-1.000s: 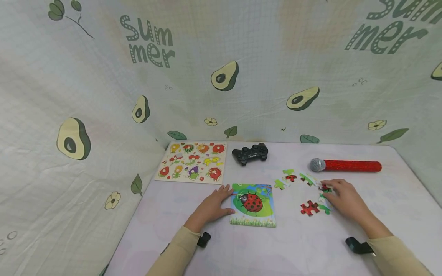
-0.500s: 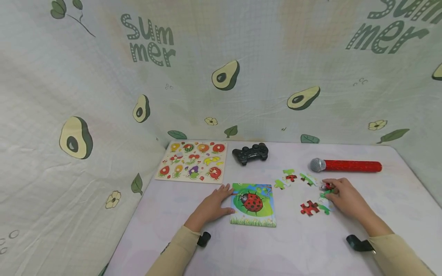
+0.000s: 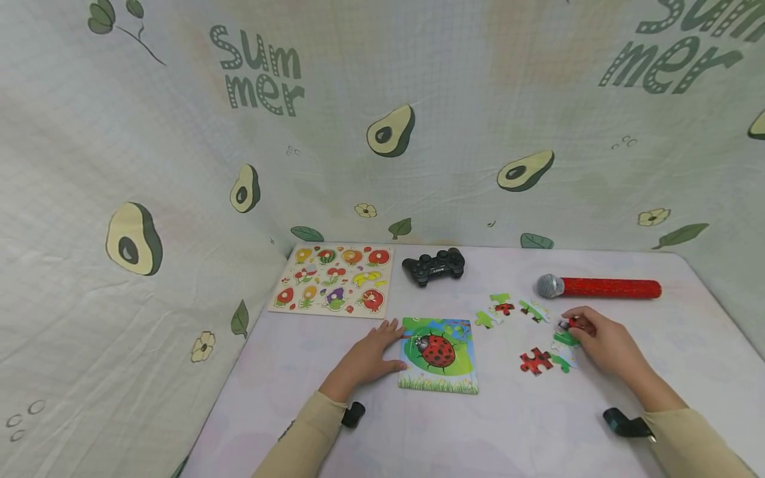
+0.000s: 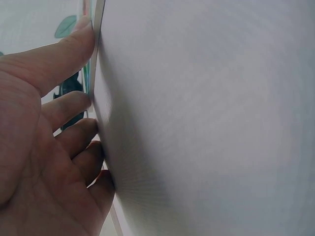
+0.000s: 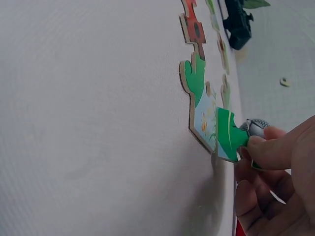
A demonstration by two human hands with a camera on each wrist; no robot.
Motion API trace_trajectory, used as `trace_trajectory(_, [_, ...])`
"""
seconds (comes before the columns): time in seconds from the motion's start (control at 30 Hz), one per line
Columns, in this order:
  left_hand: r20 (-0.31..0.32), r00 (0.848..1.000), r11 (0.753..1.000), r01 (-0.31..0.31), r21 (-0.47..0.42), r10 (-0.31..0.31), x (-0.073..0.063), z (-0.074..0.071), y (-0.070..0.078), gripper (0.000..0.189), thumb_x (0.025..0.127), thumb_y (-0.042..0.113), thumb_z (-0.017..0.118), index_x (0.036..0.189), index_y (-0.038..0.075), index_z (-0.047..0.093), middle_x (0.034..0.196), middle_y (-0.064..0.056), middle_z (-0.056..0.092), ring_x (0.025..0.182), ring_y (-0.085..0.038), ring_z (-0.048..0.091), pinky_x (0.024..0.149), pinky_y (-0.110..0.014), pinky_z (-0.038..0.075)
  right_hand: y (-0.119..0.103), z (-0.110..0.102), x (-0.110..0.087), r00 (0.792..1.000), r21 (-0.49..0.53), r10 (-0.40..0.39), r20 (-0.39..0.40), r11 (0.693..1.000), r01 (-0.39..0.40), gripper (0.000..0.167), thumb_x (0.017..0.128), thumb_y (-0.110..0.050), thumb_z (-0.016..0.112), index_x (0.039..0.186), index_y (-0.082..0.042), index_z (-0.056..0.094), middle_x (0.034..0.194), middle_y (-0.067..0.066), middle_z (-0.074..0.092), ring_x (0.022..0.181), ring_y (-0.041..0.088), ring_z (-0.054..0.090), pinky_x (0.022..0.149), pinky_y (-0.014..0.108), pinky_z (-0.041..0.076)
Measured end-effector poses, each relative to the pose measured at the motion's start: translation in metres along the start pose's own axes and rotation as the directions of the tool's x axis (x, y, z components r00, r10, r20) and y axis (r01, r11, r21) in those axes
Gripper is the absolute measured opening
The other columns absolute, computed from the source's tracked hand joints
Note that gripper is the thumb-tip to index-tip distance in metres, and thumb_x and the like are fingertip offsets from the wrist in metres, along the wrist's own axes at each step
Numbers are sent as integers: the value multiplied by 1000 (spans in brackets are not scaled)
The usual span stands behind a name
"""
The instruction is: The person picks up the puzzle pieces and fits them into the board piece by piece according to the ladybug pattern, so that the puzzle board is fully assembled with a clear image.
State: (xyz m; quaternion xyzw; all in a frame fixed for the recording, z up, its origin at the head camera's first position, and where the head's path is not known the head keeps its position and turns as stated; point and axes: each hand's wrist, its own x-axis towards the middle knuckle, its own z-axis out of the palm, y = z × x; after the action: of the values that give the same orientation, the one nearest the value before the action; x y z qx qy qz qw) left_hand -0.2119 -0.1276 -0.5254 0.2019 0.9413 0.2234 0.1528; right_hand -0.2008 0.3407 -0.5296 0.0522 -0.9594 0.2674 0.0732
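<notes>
In the head view my left hand (image 3: 370, 352) lies with fingers spread at the left edge of a square ladybug picture board (image 3: 438, 355). Its thumb touches the board's edge in the left wrist view, and the fingertips rest on the table. My right hand (image 3: 606, 342) pinches a jigsaw puzzle piece (image 5: 228, 135) between thumb and fingers; green shows on it in the right wrist view, and the fingers hide part. Close by lie a red spotted puzzle piece (image 3: 536, 361) and a green and white piece (image 3: 562, 362). Several more loose pieces, such as a green one (image 3: 484, 320), lie to the left.
A fruit peg board (image 3: 331, 281) lies at the back left, with a black game controller (image 3: 434, 266) beside it. Behind my right hand lies a red microphone (image 3: 600, 287). A patterned cloth (image 3: 454, 199) hangs behind the table (image 3: 508, 431).
My right hand has lifted and shifted slightly right with its fingertips on the puzzle piece, uncovering more green beneath. The left hand and the board have stayed in place.
</notes>
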Motion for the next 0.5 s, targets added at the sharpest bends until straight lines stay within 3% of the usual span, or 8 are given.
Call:
trace_trajectory(0.27, [4,1000,1000,-4,3,4,0,-1,0,78,90,40,78,156,18,44,166,-3,31,155,-23,20,125,-45,23,-4,-2,1,998,24,30,53,999,-31,31,97,-4,64,128,-3,64,99,14,64,82,25,52,65,34,43])
trace_trajectory(0.5, [3,1000,1000,2,5,-2,0,-1,0,78,89,41,78,156,18,45,165,-3,31,155,-23,20,125,-45,23,-10,-1,0,998,44,53,30,998,-55,30,96,-10,68,125,-5,63,91,9,65,78,21,54,59,29,43])
